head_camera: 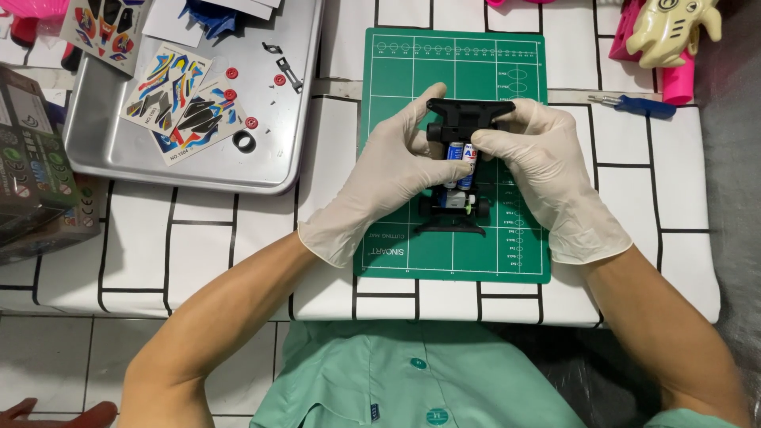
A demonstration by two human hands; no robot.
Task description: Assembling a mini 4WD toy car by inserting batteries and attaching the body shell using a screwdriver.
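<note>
Both hands gloved in white latex, working at frame centre over the green cutting mat [396, 143]. Left hand [392, 170] curled, thumb + fingers pinched on the left side of the toy car chassis [460, 158]. Right hand [539, 162] likewise closed on the chassis' right side, fingertips pressing near the batteries [461, 154].

Chassis: black plastic, lengthwise up-down in the frame, wide bumper at top end, another at bottom end resting on the mat. Two AA-type batteries, blue/white w/ red, sit side by side in its middle bay. Small black wheels show at lower end; white + green bits betw. them.

Containers: metal tray [103, 147] at upper left of frame holds sticker sheets [178, 99] w/ multicoloured decals, several small red wheel hubs [252, 123], a black rubber tyre ring [244, 142], black plastic bits. Cardboard box [32, 174] at left edge, contents can't tell.

Upper right: blue-handled screwdriver [638, 105] on the white, black-lined table cover [198, 238]; cream toy figure [674, 28] on pink parts at the corner.
</note>
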